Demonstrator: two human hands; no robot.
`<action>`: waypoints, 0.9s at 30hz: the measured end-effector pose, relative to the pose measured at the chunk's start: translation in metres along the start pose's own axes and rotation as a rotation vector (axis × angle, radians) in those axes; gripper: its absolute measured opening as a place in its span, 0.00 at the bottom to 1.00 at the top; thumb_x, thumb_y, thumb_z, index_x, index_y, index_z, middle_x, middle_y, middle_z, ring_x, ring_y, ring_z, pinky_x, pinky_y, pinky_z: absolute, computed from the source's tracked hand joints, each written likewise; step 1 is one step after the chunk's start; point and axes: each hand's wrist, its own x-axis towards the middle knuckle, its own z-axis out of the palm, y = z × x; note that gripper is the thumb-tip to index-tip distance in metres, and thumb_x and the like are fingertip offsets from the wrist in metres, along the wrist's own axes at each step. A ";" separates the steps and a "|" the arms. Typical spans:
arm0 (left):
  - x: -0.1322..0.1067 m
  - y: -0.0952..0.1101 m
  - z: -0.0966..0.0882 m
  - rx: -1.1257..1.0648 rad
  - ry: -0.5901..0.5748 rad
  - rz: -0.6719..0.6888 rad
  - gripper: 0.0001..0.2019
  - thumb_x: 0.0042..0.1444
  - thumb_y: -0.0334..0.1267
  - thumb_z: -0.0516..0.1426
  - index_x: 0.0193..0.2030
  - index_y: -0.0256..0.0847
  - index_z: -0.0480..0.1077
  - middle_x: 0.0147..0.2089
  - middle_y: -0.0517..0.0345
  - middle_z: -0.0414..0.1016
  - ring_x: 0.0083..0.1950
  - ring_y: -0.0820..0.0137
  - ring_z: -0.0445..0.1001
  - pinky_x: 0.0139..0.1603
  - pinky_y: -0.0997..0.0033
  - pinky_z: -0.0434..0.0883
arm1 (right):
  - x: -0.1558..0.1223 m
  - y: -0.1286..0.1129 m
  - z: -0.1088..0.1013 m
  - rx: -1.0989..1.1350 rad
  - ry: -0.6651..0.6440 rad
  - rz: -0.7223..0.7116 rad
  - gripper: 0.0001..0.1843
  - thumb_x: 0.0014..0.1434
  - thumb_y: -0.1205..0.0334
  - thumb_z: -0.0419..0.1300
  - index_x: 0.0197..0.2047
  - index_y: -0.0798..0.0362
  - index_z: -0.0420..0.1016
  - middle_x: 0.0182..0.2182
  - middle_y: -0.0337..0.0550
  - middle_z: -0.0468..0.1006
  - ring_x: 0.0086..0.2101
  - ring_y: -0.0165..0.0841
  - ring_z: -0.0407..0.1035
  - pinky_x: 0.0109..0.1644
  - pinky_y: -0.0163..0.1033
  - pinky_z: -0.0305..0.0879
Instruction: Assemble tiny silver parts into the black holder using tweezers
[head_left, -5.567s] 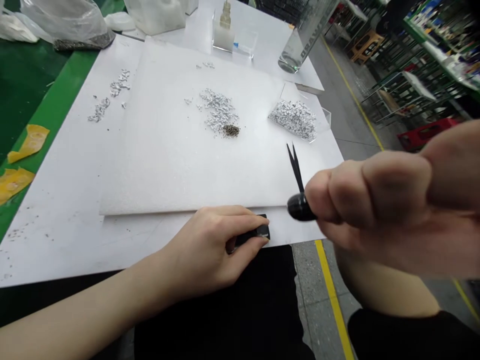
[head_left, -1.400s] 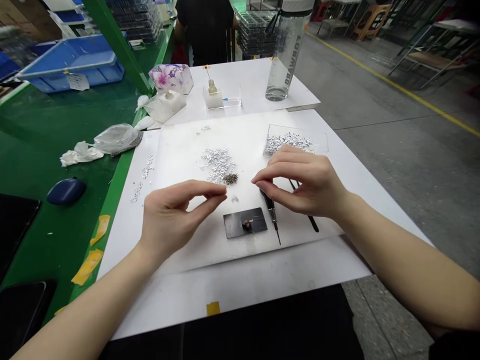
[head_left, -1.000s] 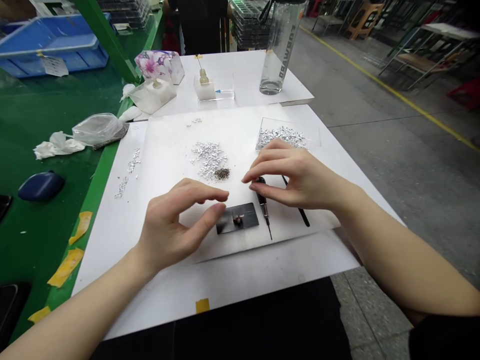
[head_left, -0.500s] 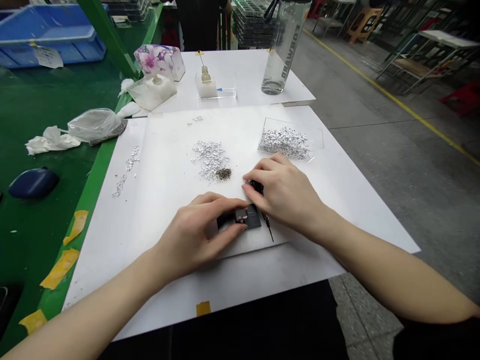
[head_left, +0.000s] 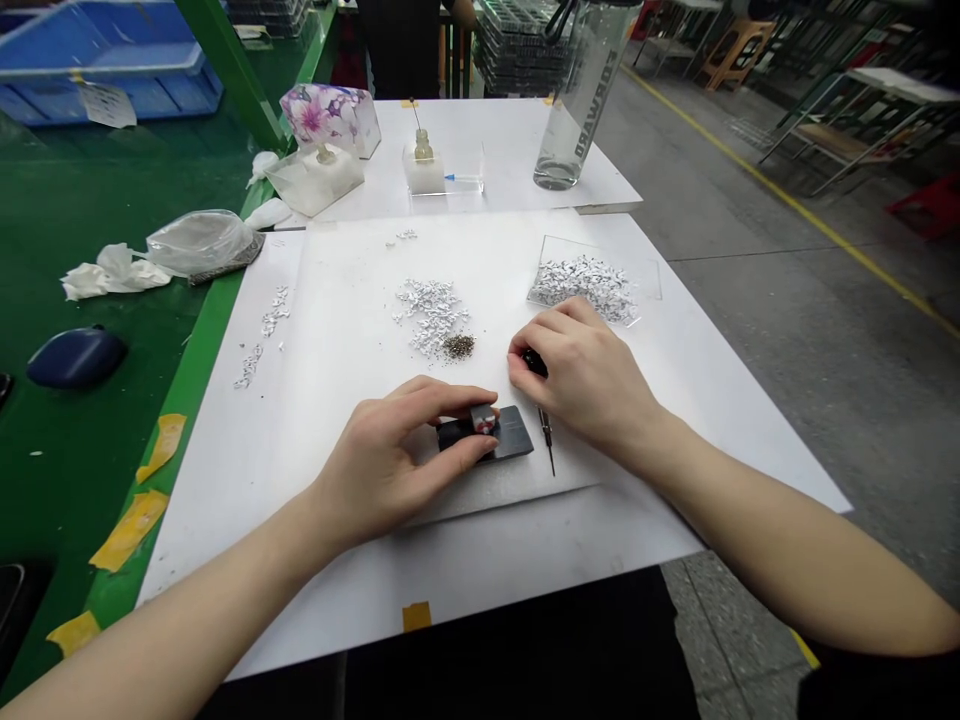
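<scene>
My left hand [head_left: 382, 455] pinches a small dark block [head_left: 482, 411] with a red and white end between thumb and fingers. The block is over a flat dark grey plate [head_left: 514, 433] on the white foam sheet. To the right, my right hand [head_left: 589, 370] is closed around the black handle of a thin screwdriver [head_left: 547, 432]; its tip points down toward me, beside the plate. Ahead of both hands lie a heap of tiny white parts [head_left: 429, 308] and a small pile of dark metal bits, likely screws [head_left: 459, 347].
Behind my right hand, a clear tray [head_left: 589, 285] holds many white and black pieces. Farther back stand a small bottle [head_left: 423, 147] in a holder, a tissue pack [head_left: 330, 118] and a tall water bottle [head_left: 570, 110]. Small white parts [head_left: 276, 312] lie at left.
The block in my left hand has tilted, so its red and white end shows more. My right hand with the screwdriver sits slightly farther from the plate. The whole view has shifted a little.
</scene>
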 end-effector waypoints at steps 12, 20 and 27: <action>0.001 -0.002 -0.002 -0.032 -0.035 -0.131 0.15 0.66 0.38 0.65 0.58 0.42 0.79 0.48 0.58 0.87 0.45 0.69 0.86 0.51 0.72 0.80 | 0.003 -0.006 -0.035 0.880 0.052 0.142 0.03 0.74 0.64 0.61 0.44 0.48 0.73 0.31 0.37 0.80 0.32 0.31 0.76 0.35 0.38 0.74; 0.005 0.002 -0.004 -0.015 -0.046 -0.167 0.14 0.67 0.40 0.64 0.58 0.44 0.78 0.46 0.60 0.87 0.42 0.68 0.85 0.50 0.71 0.79 | -0.006 -0.017 -0.034 0.965 -0.065 0.090 0.09 0.65 0.71 0.68 0.46 0.48 0.80 0.39 0.35 0.84 0.37 0.30 0.80 0.36 0.35 0.77; 0.006 0.001 -0.004 -0.033 -0.050 -0.162 0.14 0.66 0.38 0.63 0.57 0.41 0.78 0.42 0.59 0.86 0.39 0.69 0.84 0.46 0.71 0.78 | -0.006 -0.016 -0.033 0.860 -0.064 -0.069 0.08 0.69 0.72 0.65 0.45 0.49 0.84 0.40 0.39 0.87 0.40 0.31 0.81 0.43 0.36 0.79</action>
